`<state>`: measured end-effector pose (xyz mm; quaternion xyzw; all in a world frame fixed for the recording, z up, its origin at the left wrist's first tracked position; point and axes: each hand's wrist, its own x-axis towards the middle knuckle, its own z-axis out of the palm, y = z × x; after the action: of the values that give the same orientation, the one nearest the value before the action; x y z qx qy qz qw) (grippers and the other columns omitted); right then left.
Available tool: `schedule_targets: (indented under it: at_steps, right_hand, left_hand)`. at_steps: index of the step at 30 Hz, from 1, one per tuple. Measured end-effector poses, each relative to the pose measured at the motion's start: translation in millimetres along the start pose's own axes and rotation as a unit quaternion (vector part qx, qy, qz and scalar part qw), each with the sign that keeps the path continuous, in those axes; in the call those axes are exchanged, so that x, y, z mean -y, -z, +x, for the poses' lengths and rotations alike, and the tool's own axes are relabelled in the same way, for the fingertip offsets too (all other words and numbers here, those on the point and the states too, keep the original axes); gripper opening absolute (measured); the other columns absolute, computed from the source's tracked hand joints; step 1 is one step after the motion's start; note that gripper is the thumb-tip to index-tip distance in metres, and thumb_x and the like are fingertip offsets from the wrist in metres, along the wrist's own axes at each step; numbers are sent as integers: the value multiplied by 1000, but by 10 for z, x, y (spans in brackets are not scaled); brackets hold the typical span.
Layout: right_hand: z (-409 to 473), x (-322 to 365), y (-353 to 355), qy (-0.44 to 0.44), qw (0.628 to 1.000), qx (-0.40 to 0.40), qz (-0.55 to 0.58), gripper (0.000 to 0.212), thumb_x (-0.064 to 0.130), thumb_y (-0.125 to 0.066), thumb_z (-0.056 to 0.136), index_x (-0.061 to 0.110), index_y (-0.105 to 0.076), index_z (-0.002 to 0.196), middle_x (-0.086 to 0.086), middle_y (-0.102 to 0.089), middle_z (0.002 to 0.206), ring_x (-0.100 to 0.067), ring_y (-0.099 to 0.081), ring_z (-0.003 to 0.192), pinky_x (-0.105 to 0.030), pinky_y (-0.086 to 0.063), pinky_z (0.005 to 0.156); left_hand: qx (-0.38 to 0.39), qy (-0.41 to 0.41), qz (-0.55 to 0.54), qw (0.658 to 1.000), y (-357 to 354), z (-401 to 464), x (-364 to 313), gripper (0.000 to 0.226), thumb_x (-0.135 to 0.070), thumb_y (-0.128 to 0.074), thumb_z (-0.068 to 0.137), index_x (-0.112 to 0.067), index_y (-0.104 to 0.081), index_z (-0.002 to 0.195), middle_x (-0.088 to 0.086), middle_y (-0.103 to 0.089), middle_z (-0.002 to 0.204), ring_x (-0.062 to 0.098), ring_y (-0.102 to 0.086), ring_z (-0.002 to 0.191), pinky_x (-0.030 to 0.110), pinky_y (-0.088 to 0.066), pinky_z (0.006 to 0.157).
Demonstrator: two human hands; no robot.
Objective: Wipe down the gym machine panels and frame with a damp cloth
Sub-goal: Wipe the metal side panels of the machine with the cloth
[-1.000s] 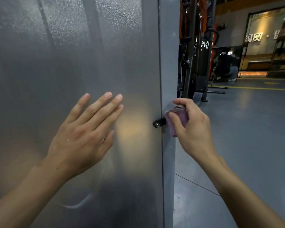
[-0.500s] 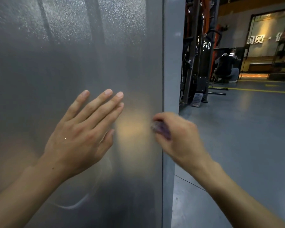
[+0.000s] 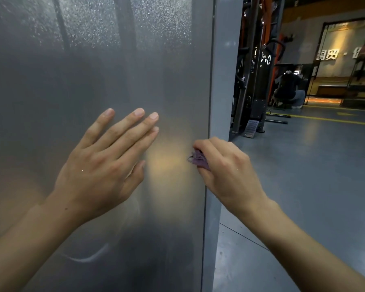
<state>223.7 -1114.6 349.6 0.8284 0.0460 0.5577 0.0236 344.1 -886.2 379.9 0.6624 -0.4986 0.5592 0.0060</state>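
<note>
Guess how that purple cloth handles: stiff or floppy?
Probably floppy: the purple cloth sits crumpled inside the right hand, with a frayed edge poking out. Likely light, since it bunches small enough to be mostly hidden by the fingers.

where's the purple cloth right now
In the head view, the purple cloth is bunched in the right hand, right of centre, at the panel's right edge beside the grey frame post.
</note>
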Motion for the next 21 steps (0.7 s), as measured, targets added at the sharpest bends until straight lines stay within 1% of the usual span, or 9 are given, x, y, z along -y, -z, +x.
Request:
schedule_targets:
  at_steps: [1, 3, 6, 8, 10, 12, 16, 19, 21]
  right_hand:
    - [6, 4, 2, 22, 1000, 4, -14, 28, 22, -47, 104, 7, -68, 94, -6, -62, 81, -29, -57, 69, -38, -46, 66]
    - [-28, 48, -7, 53, 998, 18, -18, 40, 27, -38, 110, 7, -68, 93, -5, -62, 81, -28, -55, 69, -41, -46, 64]
    - [-285, 144, -99, 51, 997, 56, 19, 24, 20, -51, 105, 9, -69, 93, -3, -62, 82, -22, -55, 69, -39, -49, 64]
    - [-502, 123, -104, -46, 994, 43, 87, 6, 11, -65, 96, 11, -70, 99, 1, -65, 87, -16, -59, 73, -35, -52, 66]
    - [-591, 79, -22, -191, 970, -20, 152, 17, 9, -76, 90, 14, -69, 105, 5, -67, 94, -6, -60, 79, -23, -51, 71]
    - [-527, 29, 71, -278, 942, -86, 166, 21, 12, -78, 89, 16, -68, 107, 7, -64, 99, -1, -60, 87, -13, -46, 74]
    - [-299, 14, 35, -307, 926, -134, 174, 17, 15, -76, 92, 17, -68, 107, 6, -63, 102, -2, -60, 91, -17, -47, 76]
    - [-314, 170, -150, -310, 924, -138, 175, 15, 14, -76, 90, 16, -70, 104, 6, -66, 98, -6, -63, 87, -24, -51, 74]
    - [-413, 259, -225, -326, 917, -130, 192, 15, 16, -76, 89, 17, -71, 103, 9, -68, 96, -5, -64, 87, -23, -51, 74]
  left_hand:
    - [1, -1, -1, 1000, 3, 1, 1, 56, -25, -52, 101, -7, -47, 154, 6, -35, 166, 24, -31, 155, 56, -24, 125]
    - [3, 1, -5, 1000, 14, 4, -1, 56, -25, -52, 101, -7, -47, 154, 6, -35, 166, 24, -32, 155, 56, -25, 125]
    - [5, 0, -10, 1000, 35, 11, -1, 55, -25, -52, 101, -7, -47, 154, 6, -36, 166, 24, -33, 154, 55, -24, 125]
    - [8, -2, -16, 1000, 42, 18, 7, 55, -25, -52, 101, -7, -47, 154, 6, -36, 166, 24, -33, 154, 55, -24, 125]
    - [8, -2, -19, 1000, 43, 14, 10, 55, -24, -51, 101, -7, -48, 153, 6, -36, 166, 24, -33, 154, 55, -24, 126]
    - [9, 0, -20, 1000, 39, 10, 7, 55, -25, -52, 101, -8, -48, 154, 5, -36, 166, 23, -32, 155, 55, -24, 126]
    - [7, 4, -22, 1000, 30, 8, -7, 55, -24, -52, 101, -8, -49, 153, 6, -36, 166, 23, -33, 154, 55, -24, 125]
    - [5, 3, -21, 1000, 25, 11, -8, 54, -24, -53, 101, -8, -49, 152, 6, -37, 165, 24, -33, 154, 55, -24, 125]
    - [3, 2, -20, 1000, 26, 10, -1, 54, -24, -53, 100, -7, -49, 152, 6, -36, 166, 23, -33, 154, 54, -23, 126]
